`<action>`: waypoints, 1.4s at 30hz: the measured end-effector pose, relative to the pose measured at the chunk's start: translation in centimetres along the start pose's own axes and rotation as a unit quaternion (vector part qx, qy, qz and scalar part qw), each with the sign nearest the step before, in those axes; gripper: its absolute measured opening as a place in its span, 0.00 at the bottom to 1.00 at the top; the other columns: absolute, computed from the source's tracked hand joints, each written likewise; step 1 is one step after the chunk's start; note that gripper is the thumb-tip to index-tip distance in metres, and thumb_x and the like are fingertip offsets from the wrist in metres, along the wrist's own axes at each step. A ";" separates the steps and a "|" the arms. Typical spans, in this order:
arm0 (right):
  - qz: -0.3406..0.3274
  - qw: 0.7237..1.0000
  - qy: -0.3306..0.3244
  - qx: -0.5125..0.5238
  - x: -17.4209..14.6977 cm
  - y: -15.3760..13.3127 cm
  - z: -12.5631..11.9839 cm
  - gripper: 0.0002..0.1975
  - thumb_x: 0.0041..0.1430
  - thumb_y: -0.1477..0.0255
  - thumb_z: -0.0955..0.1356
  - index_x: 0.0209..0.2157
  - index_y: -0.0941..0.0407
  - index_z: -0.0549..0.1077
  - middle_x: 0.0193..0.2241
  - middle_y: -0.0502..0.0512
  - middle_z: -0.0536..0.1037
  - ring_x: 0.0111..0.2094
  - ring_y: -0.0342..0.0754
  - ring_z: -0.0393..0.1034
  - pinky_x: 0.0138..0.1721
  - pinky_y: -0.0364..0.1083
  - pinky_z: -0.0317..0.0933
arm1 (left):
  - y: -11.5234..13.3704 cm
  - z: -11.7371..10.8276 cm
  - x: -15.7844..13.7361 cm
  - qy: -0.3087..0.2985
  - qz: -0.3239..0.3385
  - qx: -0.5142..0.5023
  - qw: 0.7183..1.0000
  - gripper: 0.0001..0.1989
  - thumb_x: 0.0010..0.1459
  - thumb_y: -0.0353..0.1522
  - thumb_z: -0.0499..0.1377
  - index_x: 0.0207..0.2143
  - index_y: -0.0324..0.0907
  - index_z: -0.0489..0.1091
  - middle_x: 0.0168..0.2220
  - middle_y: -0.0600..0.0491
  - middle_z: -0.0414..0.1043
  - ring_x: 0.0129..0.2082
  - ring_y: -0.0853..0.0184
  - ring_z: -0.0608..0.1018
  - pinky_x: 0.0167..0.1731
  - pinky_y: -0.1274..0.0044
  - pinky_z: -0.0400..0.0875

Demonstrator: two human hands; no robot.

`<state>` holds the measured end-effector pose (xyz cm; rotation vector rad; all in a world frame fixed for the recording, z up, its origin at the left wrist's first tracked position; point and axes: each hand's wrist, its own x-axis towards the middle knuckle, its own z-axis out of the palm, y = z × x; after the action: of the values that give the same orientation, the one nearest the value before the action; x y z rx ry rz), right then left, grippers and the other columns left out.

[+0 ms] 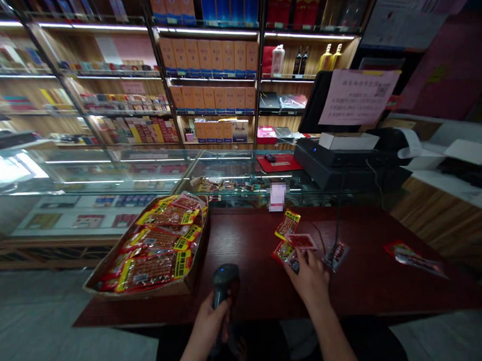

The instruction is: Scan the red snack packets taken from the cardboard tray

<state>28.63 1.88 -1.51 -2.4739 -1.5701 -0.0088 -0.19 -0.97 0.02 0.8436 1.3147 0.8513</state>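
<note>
My left hand (209, 321) is wrapped round the handle of a dark barcode scanner (225, 276), held upright at the table's front edge. Over a loose cluster of snack packets, my right hand (311, 278) has its thumb and fingers curled at the edge of a small red packet (302, 241); the fingertips partly hide the contact. Under and behind that one lie a yellow-and-red packet (287, 224) and another yellow-and-red packet (282, 251). Just right of the fingers rests a silvery packet (336, 256). An open cardboard box (191, 282) full of yellow-and-red snack packs stands on the left.
A dark red wooden table (245, 296) carries these things. At its right lies a red and clear packet (415, 258). Behind run a glass counter (233, 175), a monitor (315, 101) with a paper sheet, and a black cash drawer (331, 169). A thin cable (337, 219) hangs near the packets.
</note>
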 end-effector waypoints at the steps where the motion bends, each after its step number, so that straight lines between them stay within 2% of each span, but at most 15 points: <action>1: -0.009 1.000 0.005 0.013 -0.4 -0.1 -0.2 0.32 0.67 0.54 0.62 0.68 0.52 0.62 0.66 0.68 0.65 0.60 0.65 0.66 0.53 0.61 0.63 | 0.1 0.0 0.0 0.001 0.006 0.005 1.000 0.23 0.50 0.45 0.66 0.43 0.42 0.69 0.15 0.65 0.65 0.08 0.73 0.63 0.09 0.82 0.56; 4: -0.010 0.998 0.017 0.055 -0.5 0.2 -0.5 0.35 0.66 0.56 0.63 0.70 0.54 0.59 0.64 0.67 0.67 0.60 0.64 0.65 0.56 0.58 0.62 | 0.3 -0.1 -0.2 -0.002 0.020 0.024 1.000 0.22 0.51 0.45 0.65 0.43 0.41 0.69 0.15 0.64 0.66 0.08 0.73 0.64 0.09 0.81 0.57; 7: 0.002 0.997 0.009 0.082 0.4 1.0 -0.5 0.37 0.62 0.56 0.66 0.68 0.58 0.61 0.63 0.69 0.67 0.63 0.67 0.62 0.59 0.60 0.59 | 0.5 -0.1 -0.3 -0.009 0.018 0.028 0.999 0.23 0.50 0.45 0.65 0.43 0.41 0.69 0.16 0.63 0.66 0.08 0.73 0.64 0.09 0.81 0.57; 9: -0.024 0.992 -0.006 0.126 1.1 1.5 -0.4 0.40 0.58 0.56 0.69 0.68 0.58 0.59 0.62 0.69 0.69 0.63 0.66 0.62 0.60 0.60 0.59 | 0.7 0.0 -0.4 -0.008 0.020 0.022 1.000 0.23 0.50 0.46 0.65 0.43 0.40 0.69 0.15 0.64 0.66 0.08 0.73 0.64 0.09 0.82 0.57; 12: -0.046 0.974 -0.012 0.222 1.8 2.2 0.1 0.49 0.51 0.64 0.72 0.71 0.58 0.52 0.59 0.67 0.71 0.60 0.62 0.67 0.61 0.56 0.61 | 0.9 0.3 -0.6 -0.003 0.028 0.019 0.999 0.23 0.51 0.46 0.65 0.43 0.40 0.69 0.15 0.64 0.66 0.09 0.73 0.64 0.09 0.82 0.58; 15: -0.002 0.947 0.005 0.323 1.8 2.7 0.7 0.55 0.44 0.68 0.73 0.72 0.58 0.49 0.56 0.66 0.72 0.54 0.60 0.73 0.58 0.56 0.65 | 1.1 0.4 -0.8 0.000 0.033 0.019 0.999 0.22 0.51 0.45 0.65 0.42 0.40 0.69 0.15 0.64 0.66 0.08 0.73 0.64 0.09 0.83 0.57; 17: 0.047 0.910 0.007 0.413 1.4 2.9 1.1 0.58 0.42 0.67 0.73 0.73 0.58 0.47 0.54 0.66 0.73 0.45 0.58 0.77 0.51 0.56 0.70 | 1.1 0.4 -0.8 0.001 0.029 0.017 0.999 0.22 0.51 0.45 0.65 0.42 0.40 0.69 0.14 0.64 0.66 0.08 0.73 0.64 0.09 0.82 0.57; 20: 0.110 0.816 -0.025 0.567 0.5 3.2 1.3 0.57 0.39 0.64 0.75 0.71 0.57 0.52 0.43 0.58 0.80 0.35 0.54 0.79 0.38 0.53 0.74 | 0.9 0.3 -0.7 0.000 0.019 0.019 1.000 0.23 0.50 0.45 0.65 0.43 0.40 0.69 0.14 0.65 0.65 0.08 0.73 0.64 0.09 0.82 0.58; 22: 0.143 0.758 -0.056 0.634 0.0 3.1 0.9 0.47 0.37 0.65 0.77 0.62 0.56 0.68 0.33 0.51 0.81 0.33 0.53 0.78 0.34 0.50 0.74 | 0.8 0.2 -0.6 -0.006 0.020 0.020 1.000 0.23 0.50 0.45 0.65 0.43 0.40 0.69 0.15 0.65 0.65 0.08 0.73 0.64 0.09 0.82 0.58; 24: 0.174 0.713 -0.084 0.674 -0.4 2.6 0.3 0.30 0.35 0.66 0.78 0.45 0.57 0.78 0.28 0.50 0.81 0.31 0.52 0.78 0.31 0.47 0.73 | 0.7 0.2 -0.5 -0.010 0.025 0.019 0.999 0.23 0.51 0.45 0.65 0.43 0.40 0.69 0.15 0.64 0.65 0.08 0.73 0.64 0.09 0.82 0.57; 26: 0.188 0.663 -0.094 0.719 -0.4 1.4 -0.4 0.20 0.37 0.65 0.79 0.34 0.57 0.78 0.30 0.52 0.82 0.32 0.51 0.78 0.31 0.47 0.74 | 0.7 0.2 -0.5 -0.013 0.031 0.018 0.999 0.22 0.52 0.45 0.65 0.43 0.41 0.69 0.15 0.64 0.66 0.08 0.73 0.64 0.09 0.83 0.57; 28: 0.188 0.613 -0.081 0.763 -0.3 -0.4 -0.7 0.18 0.38 0.64 0.80 0.32 0.56 0.77 0.31 0.52 0.83 0.32 0.50 0.78 0.33 0.48 0.75 | 0.8 0.2 -0.4 -0.012 0.033 0.015 0.999 0.22 0.51 0.46 0.66 0.42 0.41 0.69 0.15 0.64 0.66 0.08 0.73 0.64 0.08 0.83 0.57; 34: 0.178 0.535 -0.072 0.823 -0.4 -6.6 0.4 0.18 0.42 0.60 0.78 0.33 0.55 0.77 0.29 0.52 0.84 0.29 0.49 0.79 0.30 0.45 0.74 | 1.3 0.6 -1.5 0.000 0.039 -0.003 0.999 0.25 0.48 0.48 0.68 0.41 0.41 0.69 0.15 0.64 0.66 0.08 0.74 0.63 0.08 0.82 0.57; 36: 0.158 0.527 -0.077 0.832 -0.7 -7.5 0.9 0.18 0.44 0.59 0.77 0.34 0.56 0.77 0.32 0.54 0.85 0.32 0.51 0.81 0.33 0.46 0.75 | 1.7 0.7 -2.4 -0.008 0.046 -0.006 0.999 0.24 0.48 0.49 0.67 0.39 0.42 0.67 0.15 0.64 0.66 0.08 0.74 0.62 0.08 0.82 0.57; 42: 0.124 0.559 -0.063 0.817 -1.3 -7.7 1.0 0.24 0.45 0.61 0.79 0.43 0.55 0.76 0.39 0.56 0.85 0.38 0.54 0.83 0.39 0.49 0.77 | 3.6 1.0 -4.8 -0.072 0.061 0.020 0.995 0.19 0.54 0.45 0.65 0.39 0.42 0.68 0.16 0.64 0.64 0.10 0.75 0.63 0.11 0.83 0.57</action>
<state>21.06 4.10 -1.29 -0.9959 -0.4505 1.1090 0.32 -3.62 5.43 1.0062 1.1658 0.8451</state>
